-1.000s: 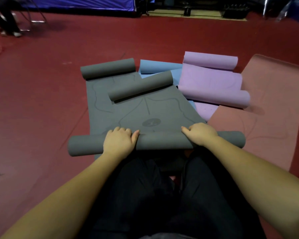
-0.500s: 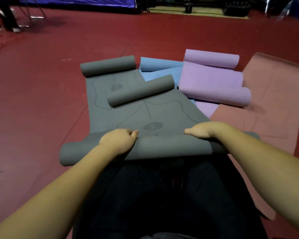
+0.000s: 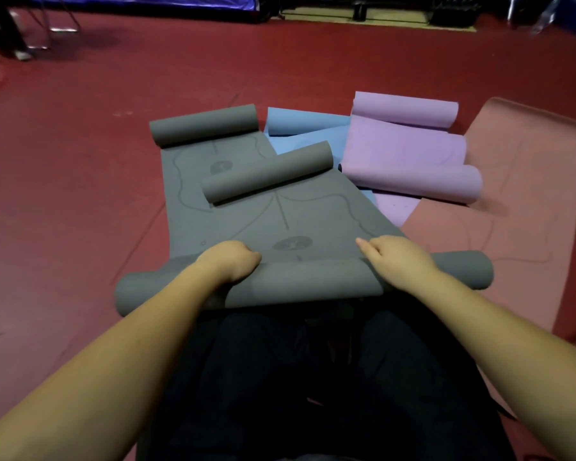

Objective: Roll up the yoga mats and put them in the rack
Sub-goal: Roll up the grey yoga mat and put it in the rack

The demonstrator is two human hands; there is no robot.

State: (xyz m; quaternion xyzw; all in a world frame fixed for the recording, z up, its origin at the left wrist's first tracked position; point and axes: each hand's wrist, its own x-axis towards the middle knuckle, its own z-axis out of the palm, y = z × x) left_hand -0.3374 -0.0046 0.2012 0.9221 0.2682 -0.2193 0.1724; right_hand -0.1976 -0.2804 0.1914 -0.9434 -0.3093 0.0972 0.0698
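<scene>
A grey yoga mat (image 3: 280,221) lies on the red floor in front of my knees, with its near end rolled into a loose roll (image 3: 306,281) and its far end curled up (image 3: 266,173). My left hand (image 3: 228,261) grips the roll left of its middle, fingers curled over its front. On the roll's right part lies my right hand (image 3: 396,257), fingers stretched forward onto the flat mat. A second grey mat (image 3: 203,126) lies underneath. No rack is in view.
Beside the grey mats lie a blue mat (image 3: 300,121), a purple mat (image 3: 403,151) curled at both ends, and a flat pink mat (image 3: 529,194) on the right. My dark-trousered legs (image 3: 313,377) are under the roll. Chair legs (image 3: 60,24) stand far left.
The near roll loosened from a tight tube into a wider, flatter fold toward my lap. My right hand went from gripping the edge to lying on top with fingers stretched out.
</scene>
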